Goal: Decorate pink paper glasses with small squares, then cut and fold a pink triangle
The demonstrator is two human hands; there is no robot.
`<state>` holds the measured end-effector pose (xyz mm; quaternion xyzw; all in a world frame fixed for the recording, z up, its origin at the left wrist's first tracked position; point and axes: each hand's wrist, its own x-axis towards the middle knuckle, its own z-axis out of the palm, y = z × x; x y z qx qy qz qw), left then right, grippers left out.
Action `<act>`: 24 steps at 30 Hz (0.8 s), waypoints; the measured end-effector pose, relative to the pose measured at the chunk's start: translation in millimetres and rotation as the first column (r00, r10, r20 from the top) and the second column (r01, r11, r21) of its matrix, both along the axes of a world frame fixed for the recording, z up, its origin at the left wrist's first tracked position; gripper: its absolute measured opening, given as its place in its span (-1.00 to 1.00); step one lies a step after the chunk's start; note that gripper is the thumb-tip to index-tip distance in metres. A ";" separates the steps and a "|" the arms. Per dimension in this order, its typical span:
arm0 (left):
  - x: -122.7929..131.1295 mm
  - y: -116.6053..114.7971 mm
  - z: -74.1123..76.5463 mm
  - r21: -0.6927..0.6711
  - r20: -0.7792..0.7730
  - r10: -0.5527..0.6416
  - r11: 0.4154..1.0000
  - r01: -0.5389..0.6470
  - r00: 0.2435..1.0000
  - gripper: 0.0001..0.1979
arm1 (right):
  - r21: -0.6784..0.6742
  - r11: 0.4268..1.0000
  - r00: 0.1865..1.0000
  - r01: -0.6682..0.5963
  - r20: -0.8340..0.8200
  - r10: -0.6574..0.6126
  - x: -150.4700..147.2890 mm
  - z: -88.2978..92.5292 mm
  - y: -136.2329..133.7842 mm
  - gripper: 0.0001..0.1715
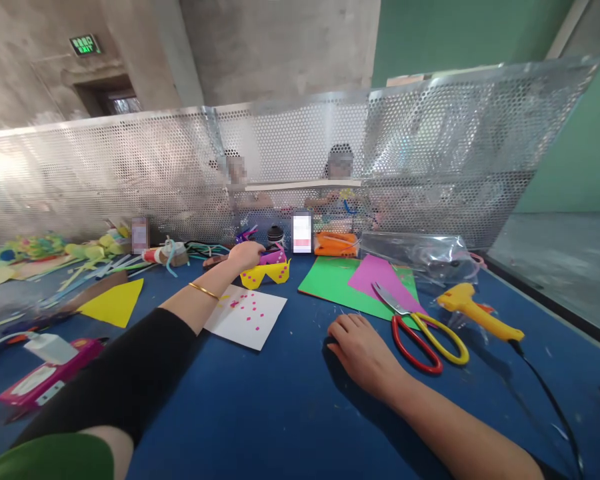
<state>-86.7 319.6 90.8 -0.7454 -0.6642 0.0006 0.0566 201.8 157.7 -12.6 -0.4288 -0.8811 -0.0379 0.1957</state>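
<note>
Yellow paper glasses [265,269], at ten o'clock from the half-open, seemingly empty right hand [359,343], are likely flimsy, best held edgewise; the left hand [245,255] and its grip cannot be judged.

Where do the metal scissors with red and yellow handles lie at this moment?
In the head view, the scissors lie right of centre, between the right hand and the yellow glue gun, blades over the purple paper.

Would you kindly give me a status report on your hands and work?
Left hand at yellow dotted cutout, grip unclear. Right hand resting on blue table. Scissors lying close beside right hand.
</note>
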 end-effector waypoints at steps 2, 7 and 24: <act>-0.1 -1.0 -5.1 0.040 -0.010 -0.026 0.999 0.026 1.000 -0.69 | -0.007 1.000 1.000 0.000 0.000 0.000 -0.4 0.0 0.6 -0.95; -1.1 -10.9 -18.2 0.085 -0.036 -0.093 0.992 0.096 0.995 -0.66 | -0.015 1.000 1.000 -0.003 0.003 0.003 0.5 -1.0 -0.3 -0.94; -1.8 -25.0 -31.8 0.148 -0.137 -0.075 0.984 0.095 0.988 -0.65 | -0.037 0.999 0.999 0.007 0.046 -0.005 0.2 1.4 0.0 -0.95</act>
